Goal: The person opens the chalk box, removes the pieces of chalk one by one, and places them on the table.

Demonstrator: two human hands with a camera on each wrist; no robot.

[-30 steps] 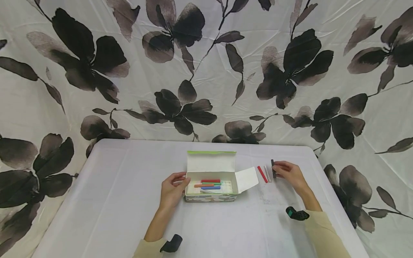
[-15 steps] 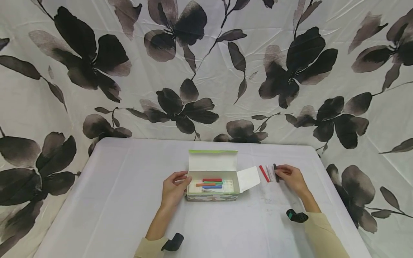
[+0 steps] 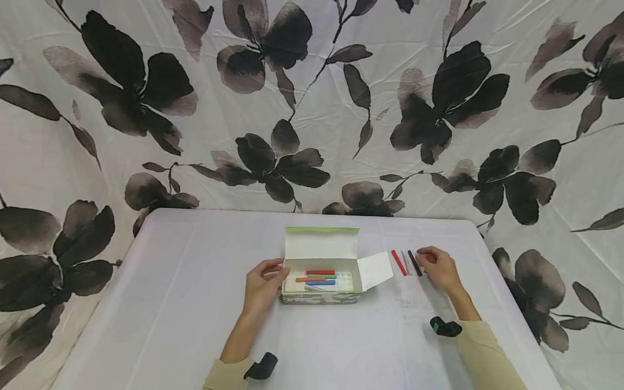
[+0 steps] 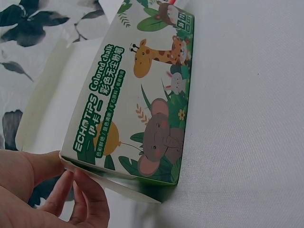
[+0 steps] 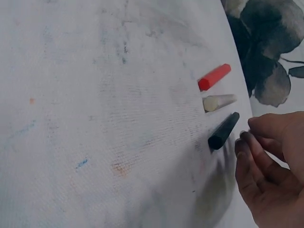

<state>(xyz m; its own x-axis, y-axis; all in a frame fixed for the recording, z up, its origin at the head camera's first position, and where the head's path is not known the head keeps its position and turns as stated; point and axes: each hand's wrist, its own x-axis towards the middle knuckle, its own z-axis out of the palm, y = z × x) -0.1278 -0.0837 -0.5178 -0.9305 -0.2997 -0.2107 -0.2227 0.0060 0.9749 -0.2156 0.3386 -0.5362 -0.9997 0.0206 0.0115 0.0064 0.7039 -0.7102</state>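
Note:
My left hand pinches the left end of an open colored chalk box between thumb and fingers, at the corner by its side flap. Inside the box lie several chalk sticks, among them a red one, an orange one and a blue one. My right hand hovers just right of a black chalk stick, fingers loosely bent and holding nothing. Left of the black stick, a white chalk stick and a red chalk stick lie roughly side by side with it.
A white cloth covers the table, with coloured chalk smudges near the loose sticks. The box's raised lid and right flap stick out. Behind the table hangs a floral curtain.
My right hand has set the black chalk stick down beside the white one, let go and drawn slightly away to the right. The left hand keeps its hold on the box.

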